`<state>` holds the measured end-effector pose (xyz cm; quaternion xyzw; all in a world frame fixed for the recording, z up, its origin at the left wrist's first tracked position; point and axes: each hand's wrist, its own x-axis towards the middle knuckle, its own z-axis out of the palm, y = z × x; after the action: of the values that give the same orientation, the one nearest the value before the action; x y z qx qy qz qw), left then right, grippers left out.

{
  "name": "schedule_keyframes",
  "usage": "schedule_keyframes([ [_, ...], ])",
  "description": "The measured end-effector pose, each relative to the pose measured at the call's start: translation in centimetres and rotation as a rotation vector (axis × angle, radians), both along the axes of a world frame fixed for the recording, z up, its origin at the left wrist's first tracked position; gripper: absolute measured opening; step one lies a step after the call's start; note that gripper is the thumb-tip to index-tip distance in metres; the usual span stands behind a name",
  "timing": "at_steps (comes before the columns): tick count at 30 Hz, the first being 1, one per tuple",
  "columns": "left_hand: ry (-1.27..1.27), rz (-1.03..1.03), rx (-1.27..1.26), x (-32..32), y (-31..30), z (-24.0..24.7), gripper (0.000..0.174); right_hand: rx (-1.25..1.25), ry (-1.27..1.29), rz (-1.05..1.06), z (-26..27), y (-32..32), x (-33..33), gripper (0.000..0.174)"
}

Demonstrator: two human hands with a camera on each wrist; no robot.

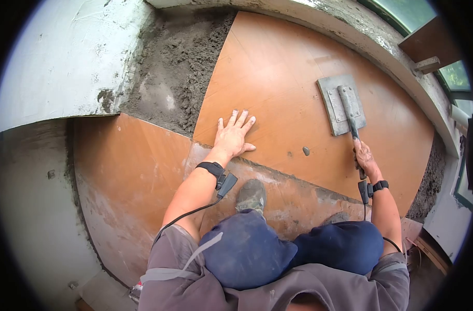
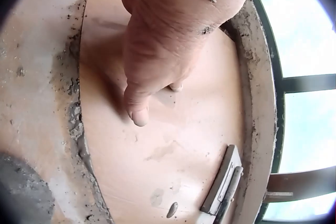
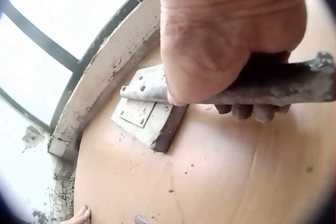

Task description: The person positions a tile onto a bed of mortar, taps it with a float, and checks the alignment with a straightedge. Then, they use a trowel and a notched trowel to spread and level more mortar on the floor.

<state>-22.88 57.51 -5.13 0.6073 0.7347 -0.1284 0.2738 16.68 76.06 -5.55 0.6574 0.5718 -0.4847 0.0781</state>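
Observation:
A large orange-brown tile lies beside grey mortar. On its near left part rests my left hand, palm down with fingers spread; in the left wrist view the thumb of the left hand points down at the tile. My right hand grips the handle of a flat grey trowel over the tile's right part. The right wrist view shows the right hand wrapped round the handle, with the riveted plate of the trowel beyond it. A small grey blob sits between the hands.
Rough mortar fills the area left of the tile, beside a white wall. A ledge runs along the far side under windows. Smeared lower tiles lie nearer, with a shoe on them.

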Motion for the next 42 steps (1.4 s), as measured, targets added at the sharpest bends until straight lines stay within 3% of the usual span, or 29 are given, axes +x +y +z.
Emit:
schedule_keyframes([
  [2,-0.046,0.064,0.029,-0.3,0.2,-0.4,0.081,0.01,-0.029,0.009,-1.0,0.3,0.6,0.051],
  [3,-0.072,0.071,0.082,-0.4,-0.1,-0.5,0.069,0.075,-0.037,0.09,-1.5,0.0,1.4,0.049],
  [4,-0.093,0.052,0.084,0.0,-1.0,-0.8,0.069,0.137,-0.05,0.169,-1.0,-0.5,2.5,0.048],
  [8,-0.157,0.175,0.208,-0.6,-4.6,-1.4,0.057,0.041,0.065,-0.021,-0.8,-2.6,4.3,0.038],
  [14,-0.115,0.203,0.205,0.0,-6.7,-0.5,0.053,-0.033,0.006,-0.019,1.1,-2.5,2.3,0.048],
  [16,-0.106,0.15,0.237,0.5,-5.2,-0.3,0.053,0.352,-0.082,0.356,-5.4,-1.4,4.7,0.049],
  [17,-0.108,0.113,0.264,0.4,-4.4,-1.1,0.054,0.227,-0.188,0.385,-1.9,-0.8,2.9,0.048],
  [18,-0.107,0.067,0.266,0.6,-3.3,-1.1,0.054,0.326,-0.245,0.446,-0.9,-0.2,2.5,0.043],
  [20,-0.134,0.043,0.29,1.1,-1.4,-1.3,0.054,0.505,-0.128,0.391,1.9,2.3,2.5,0.04],
  [22,-0.155,0.016,0.278,2.1,0.4,-0.8,0.059,0.602,0.116,0.194,3.7,4.9,4.4,0.037],
  [23,-0.141,0.001,0.236,2.6,1.1,-0.3,0.061,0.601,0.086,0.166,5.4,5.2,5.3,0.037],
  [25,-0.139,-0.036,0.197,3.6,2.6,-0.5,0.064,0.435,0.424,-0.29,8.6,5.6,7.1,0.033],
  [26,-0.103,-0.047,0.179,3.9,3.2,-0.8,0.067,0.442,0.412,-0.307,8.0,5.4,8.6,0.033],
  [28,-0.068,-0.064,0.158,4.8,4.6,-1.0,0.07,0.508,0.2,-0.11,7.2,4.2,10.3,0.032],
  [29,-0.05,-0.072,0.139,5.2,5.4,-1.2,0.076,0.382,0.135,-0.078,6.5,3.3,11.1,0.036],
  [33,0.055,-0.066,0.016,8.0,8.7,0.5,0.091,0.317,0.089,0.093,2.4,0.4,9.9,0.042],
  [38,0.106,-0.092,-0.016,8.1,9.0,-1.4,0.098,0.314,0.11,0.346,-4.1,1.0,5.0,0.047],
  [40,0.106,-0.108,-0.011,7.6,8.5,-1.4,0.099,0.001,0.312,0.033,-3.7,0.6,2.1,0.052],
  [42,0.132,-0.088,-0.032,7.7,8.6,-1.4,0.098,-0.108,0.225,-0.132,-2.2,0.2,0.1,0.055],
])
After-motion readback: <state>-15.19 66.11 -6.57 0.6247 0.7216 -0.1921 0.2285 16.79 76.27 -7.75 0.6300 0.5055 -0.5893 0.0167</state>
